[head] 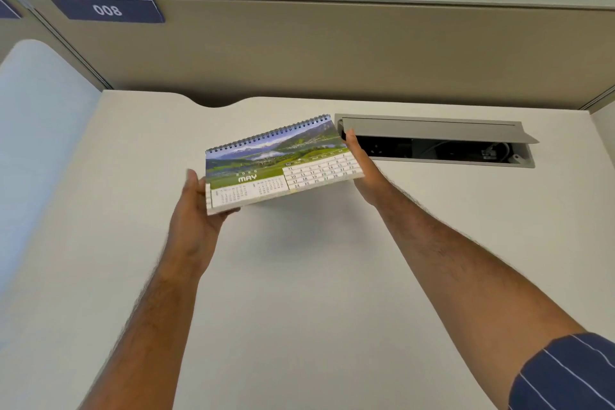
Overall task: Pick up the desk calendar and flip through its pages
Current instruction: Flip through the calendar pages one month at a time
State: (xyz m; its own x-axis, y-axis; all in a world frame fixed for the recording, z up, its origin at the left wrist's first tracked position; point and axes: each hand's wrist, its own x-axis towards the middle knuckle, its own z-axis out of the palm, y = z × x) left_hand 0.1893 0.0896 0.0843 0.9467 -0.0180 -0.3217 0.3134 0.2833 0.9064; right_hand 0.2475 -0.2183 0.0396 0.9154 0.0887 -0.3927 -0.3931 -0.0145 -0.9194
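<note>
The desk calendar (283, 163) is spiral-bound along its far edge and shows a green landscape photo with the word MAY and date grids. It hangs tilted above the white desk (299, 293), casting a shadow below. My left hand (194, 210) grips its near left corner, thumb up along the left edge. My right hand (361, 166) holds the right edge, fingers under and behind the calendar, mostly hidden.
An open grey cable hatch (432, 140) with sockets and wires lies in the desk just right of the calendar. A beige partition (332, 50) with a label reading 008 (108, 10) closes the far side. A white side panel (36, 143) stands at left.
</note>
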